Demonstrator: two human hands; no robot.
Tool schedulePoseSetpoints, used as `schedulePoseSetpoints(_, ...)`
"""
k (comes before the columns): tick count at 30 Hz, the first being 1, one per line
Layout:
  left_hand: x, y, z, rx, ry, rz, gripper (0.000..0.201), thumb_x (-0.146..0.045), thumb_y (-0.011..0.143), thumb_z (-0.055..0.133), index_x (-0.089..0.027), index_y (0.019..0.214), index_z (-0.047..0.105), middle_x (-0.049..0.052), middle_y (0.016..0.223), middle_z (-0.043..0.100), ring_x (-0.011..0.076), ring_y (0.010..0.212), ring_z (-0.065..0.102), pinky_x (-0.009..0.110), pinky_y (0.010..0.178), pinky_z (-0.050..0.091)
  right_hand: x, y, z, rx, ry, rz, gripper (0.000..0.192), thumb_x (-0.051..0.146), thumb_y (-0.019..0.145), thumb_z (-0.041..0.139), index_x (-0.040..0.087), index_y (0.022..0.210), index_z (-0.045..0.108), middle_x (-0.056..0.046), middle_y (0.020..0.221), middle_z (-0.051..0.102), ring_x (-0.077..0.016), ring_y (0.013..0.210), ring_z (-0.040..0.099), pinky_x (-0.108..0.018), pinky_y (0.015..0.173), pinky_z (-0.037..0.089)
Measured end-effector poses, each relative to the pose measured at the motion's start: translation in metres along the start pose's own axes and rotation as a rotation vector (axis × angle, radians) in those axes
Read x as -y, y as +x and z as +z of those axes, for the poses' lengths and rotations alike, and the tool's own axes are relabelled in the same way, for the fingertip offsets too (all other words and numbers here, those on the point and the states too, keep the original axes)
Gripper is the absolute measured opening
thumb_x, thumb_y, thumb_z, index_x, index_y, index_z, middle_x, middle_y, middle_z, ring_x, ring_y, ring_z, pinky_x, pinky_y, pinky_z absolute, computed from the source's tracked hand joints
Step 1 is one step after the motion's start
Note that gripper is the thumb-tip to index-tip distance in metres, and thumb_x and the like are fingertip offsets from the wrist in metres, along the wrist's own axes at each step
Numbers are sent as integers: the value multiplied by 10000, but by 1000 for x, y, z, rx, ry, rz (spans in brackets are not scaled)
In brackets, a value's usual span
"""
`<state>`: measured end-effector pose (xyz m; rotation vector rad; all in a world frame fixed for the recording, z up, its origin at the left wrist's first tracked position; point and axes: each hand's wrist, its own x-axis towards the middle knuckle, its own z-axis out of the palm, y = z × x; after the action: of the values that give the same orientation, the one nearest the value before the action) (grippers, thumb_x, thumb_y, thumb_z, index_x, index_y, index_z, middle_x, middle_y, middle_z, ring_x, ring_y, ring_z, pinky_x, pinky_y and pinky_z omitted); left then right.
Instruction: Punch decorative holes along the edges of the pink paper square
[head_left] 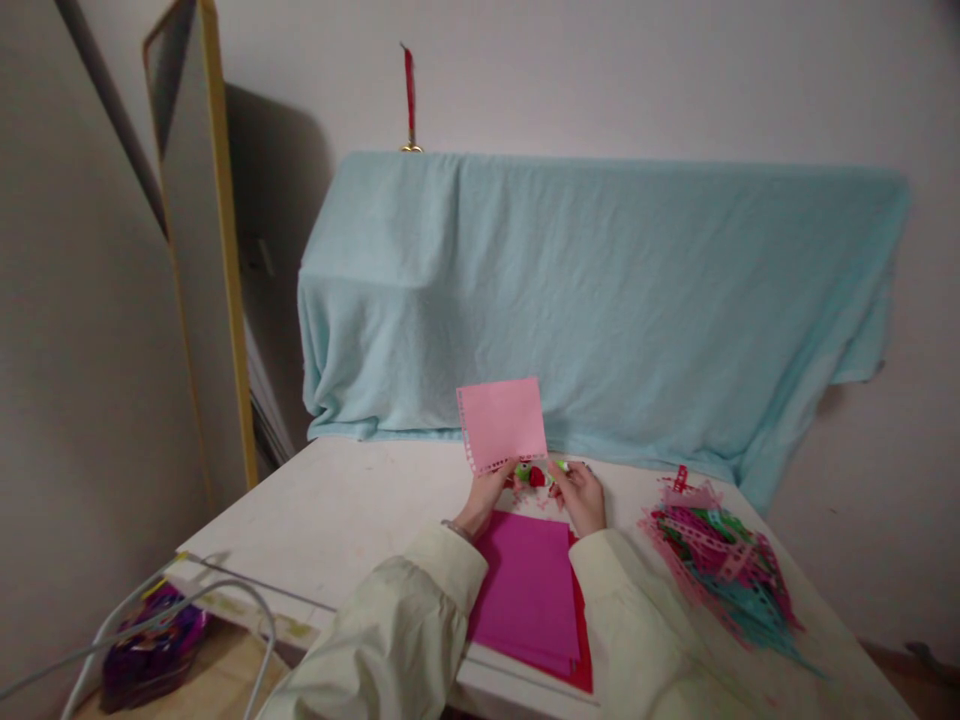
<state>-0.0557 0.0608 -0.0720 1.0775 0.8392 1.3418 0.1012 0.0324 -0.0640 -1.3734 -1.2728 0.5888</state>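
pink sheet [502,424] x1, pinched by left hand [486,497] | right hand [581,495] grips one punch [537,474]

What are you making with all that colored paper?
A person at a white table holds up a light pink paper square with the left hand; its left and bottom edges are punched into a lacy border. The right hand grips a small green and red craft punch against the bottom edge. A stack of magenta and red sheets lies between the sleeves, and a pile of punched paper strips sits to the right.
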Motion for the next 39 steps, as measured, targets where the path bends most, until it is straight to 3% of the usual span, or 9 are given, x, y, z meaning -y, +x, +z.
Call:
schedulePoseSetpoints(2,-1,-2,1,-8,5,-7,377,-485,732,625,-134,598,590,9,523,558,122,498,515,261,563,449,-6,5,-1,15,295,102,468,565,706,624,148,912,569,-7,582,587,-129,457,516,-237,433,381)
schedulePoseSetpoints(5,-4,-4,4,-9,39,-5,410,-509,721,627,-134,564,577,8,494,546,120,488,510,255,559,436,-9,7,-1,32,570,124,451,434,658,731,156,985,592,6,649,594,-92,469,486,-224,448,372)
schedulePoseSetpoints(10,-11,-6,6,-61,159,99,430,-514,735,610,-143,526,546,-11,452,514,104,450,476,232,528,389,0,3,1,136,805,158,414,273,659,762,209,1046,631,-2,780,613,-80,557,492,-216,501,385)
schedulePoseSetpoints(14,-9,-2,3,-98,247,177,428,-514,747,594,-148,530,545,-26,435,494,99,451,468,222,529,360,6,3,0,219,901,221,350,301,711,719,223,1045,650,-27,837,630,-115,635,538,-240,550,417)
schedulePoseSetpoints(18,-3,4,-3,-110,301,206,419,-519,771,555,-150,572,563,-32,435,487,101,444,466,222,512,337,8,2,-2,234,895,251,307,362,746,680,208,1011,668,-36,841,629,-119,637,545,-244,552,414)
schedulePoseSetpoints(26,-6,3,-2,-173,387,176,445,-542,748,567,-157,528,532,-37,399,463,96,406,445,225,486,327,5,0,3,210,712,141,369,376,723,702,190,1036,646,-31,782,614,-105,558,507,-236,477,339)
schedulePoseSetpoints(39,0,3,2,-118,335,297,355,-493,777,565,-142,728,589,-11,537,554,93,422,464,204,440,344,-5,3,3,157,573,94,326,409,744,670,172,968,664,-29,688,592,-106,528,449,-239,457,309)
